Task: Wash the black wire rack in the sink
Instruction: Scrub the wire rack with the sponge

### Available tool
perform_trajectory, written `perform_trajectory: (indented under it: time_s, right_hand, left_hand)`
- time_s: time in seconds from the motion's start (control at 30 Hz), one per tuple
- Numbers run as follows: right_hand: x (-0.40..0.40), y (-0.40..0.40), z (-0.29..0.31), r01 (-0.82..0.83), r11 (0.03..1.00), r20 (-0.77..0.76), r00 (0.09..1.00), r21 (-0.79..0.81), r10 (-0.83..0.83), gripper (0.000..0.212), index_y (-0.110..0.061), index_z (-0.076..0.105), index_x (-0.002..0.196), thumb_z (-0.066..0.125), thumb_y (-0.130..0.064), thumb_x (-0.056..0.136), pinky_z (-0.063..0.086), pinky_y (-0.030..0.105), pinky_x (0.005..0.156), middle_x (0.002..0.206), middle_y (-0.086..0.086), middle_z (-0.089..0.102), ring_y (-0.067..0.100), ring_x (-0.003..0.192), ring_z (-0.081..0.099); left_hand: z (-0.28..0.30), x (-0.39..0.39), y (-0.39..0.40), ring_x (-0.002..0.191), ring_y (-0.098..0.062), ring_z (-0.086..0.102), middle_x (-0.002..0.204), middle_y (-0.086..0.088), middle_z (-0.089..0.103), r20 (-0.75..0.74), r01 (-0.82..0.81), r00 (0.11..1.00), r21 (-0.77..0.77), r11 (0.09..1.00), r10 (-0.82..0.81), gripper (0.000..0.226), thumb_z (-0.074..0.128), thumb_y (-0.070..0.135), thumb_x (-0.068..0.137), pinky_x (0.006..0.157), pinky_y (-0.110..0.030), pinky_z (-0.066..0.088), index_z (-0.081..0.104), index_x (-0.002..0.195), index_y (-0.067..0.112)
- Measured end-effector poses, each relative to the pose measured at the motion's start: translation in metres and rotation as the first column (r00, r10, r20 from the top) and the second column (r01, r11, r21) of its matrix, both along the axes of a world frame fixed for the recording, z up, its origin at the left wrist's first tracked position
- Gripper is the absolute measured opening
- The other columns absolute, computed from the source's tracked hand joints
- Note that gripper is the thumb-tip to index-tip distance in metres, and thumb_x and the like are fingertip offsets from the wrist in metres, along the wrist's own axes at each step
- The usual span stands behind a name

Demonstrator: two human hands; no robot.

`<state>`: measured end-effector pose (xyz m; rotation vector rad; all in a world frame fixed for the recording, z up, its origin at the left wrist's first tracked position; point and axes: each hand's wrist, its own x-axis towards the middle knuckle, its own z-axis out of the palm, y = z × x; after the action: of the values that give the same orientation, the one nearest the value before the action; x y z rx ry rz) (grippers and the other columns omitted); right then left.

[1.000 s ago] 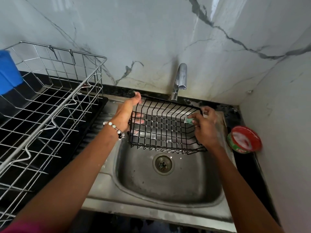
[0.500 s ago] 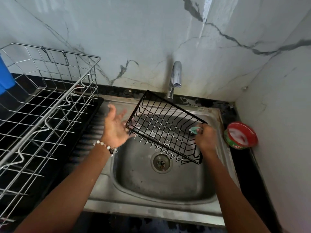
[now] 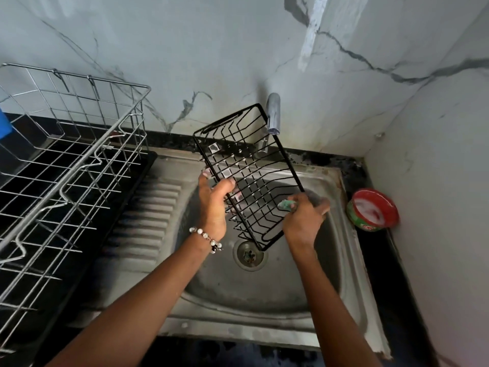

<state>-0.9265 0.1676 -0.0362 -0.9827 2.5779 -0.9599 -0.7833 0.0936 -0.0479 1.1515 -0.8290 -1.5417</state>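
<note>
The black wire rack is held up on end above the steel sink, its top corner near the tap. My left hand grips the rack's left long edge, thumb on the front and fingers behind the wires. At the rack's lower right edge, my right hand holds a small green scrub pad against the wires. No water runs from the tap. The drain lies open below the rack's bottom corner.
A large silver wire dish rack on a black tray fills the counter at the left. A red tub of dish soap sits on the black ledge at the right, by the marble side wall. A blue object shows at the far left edge.
The rack has turned from lying flat to standing on end. My left hand let go, then took hold again on the rack's left edge. My right hand stayed on the lower right edge with the pad.
</note>
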Motion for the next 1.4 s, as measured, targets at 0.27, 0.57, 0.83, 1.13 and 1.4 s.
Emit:
perform_trajectory:
  time_s: [0.27, 0.57, 0.83, 1.13, 1.4]
  right_hand:
    - [0.002, -0.013, 0.003, -0.562, 0.669, -0.316, 0.601, 0.486, 0.734, 0.034, -0.009, 0.058, 0.121, 0.054, 0.003, 0.089, 0.053, 0.036, 0.087, 0.116, 0.014, 0.06, 0.028, 0.103, 0.061]
    - [0.071, -0.022, -0.028, -0.793, 0.482, 0.017, 0.525, 0.373, 0.851, 0.016, -0.001, 0.065, 0.1, 0.06, -0.005, 0.085, 0.046, 0.032, 0.085, 0.105, 0.022, 0.062, 0.035, 0.103, 0.058]
    - [0.027, -0.036, -0.021, -0.839, 0.411, 0.044, 0.455, 0.357, 0.889, 0.027, -0.005, 0.067, 0.112, 0.059, 0.001, 0.088, 0.051, 0.026, 0.089, 0.114, 0.015, 0.067, 0.022, 0.099, 0.065]
    - [0.038, -0.044, -0.016, -0.622, 0.523, -0.237, 0.486, 0.583, 0.841, 0.031, 0.001, 0.058, 0.118, 0.053, 0.004, 0.088, 0.048, 0.041, 0.092, 0.119, 0.022, 0.056, 0.036, 0.118, 0.049]
    - [0.086, -0.033, -0.02, -0.831, 0.497, -0.077, 0.495, 0.25, 0.865, 0.012, 0.001, 0.067, 0.087, 0.057, 0.003, 0.079, 0.041, 0.03, 0.07, 0.091, 0.022, 0.067, 0.034, 0.088, 0.062]
  left_hand:
    - [0.014, 0.005, 0.006, 0.106, -0.043, 0.064, 0.106, -0.023, 0.066, -0.061, -0.097, 0.994, -0.08, 0.992, 0.092, 0.092, 0.054, 0.037, 0.054, 0.094, -0.063, 0.049, 0.04, 0.137, 0.001]
    - [0.006, 0.009, 0.006, 0.088, -0.033, 0.065, 0.095, -0.021, 0.06, -0.025, -0.167, 0.986, -0.113, 0.98, 0.165, 0.097, 0.05, 0.042, 0.051, 0.062, -0.029, 0.044, 0.041, 0.14, 0.004]
    - [0.008, 0.016, 0.002, 0.083, -0.033, 0.061, 0.096, -0.018, 0.066, -0.064, -0.125, 0.991, -0.115, 0.985, 0.118, 0.066, 0.052, 0.036, 0.054, 0.059, -0.028, 0.039, 0.053, 0.117, 0.017]
    - [0.009, 0.03, -0.008, 0.085, -0.033, 0.064, 0.099, -0.021, 0.068, 0.001, -0.177, 0.984, -0.159, 0.971, 0.179, 0.097, 0.056, 0.039, 0.052, 0.064, -0.038, 0.043, 0.04, 0.142, 0.005]
    - [0.011, 0.036, -0.01, 0.08, -0.031, 0.05, 0.095, -0.02, 0.054, -0.006, -0.151, 0.988, -0.24, 0.959, 0.154, 0.051, 0.063, 0.034, 0.06, 0.059, -0.032, 0.042, 0.055, 0.11, 0.024]
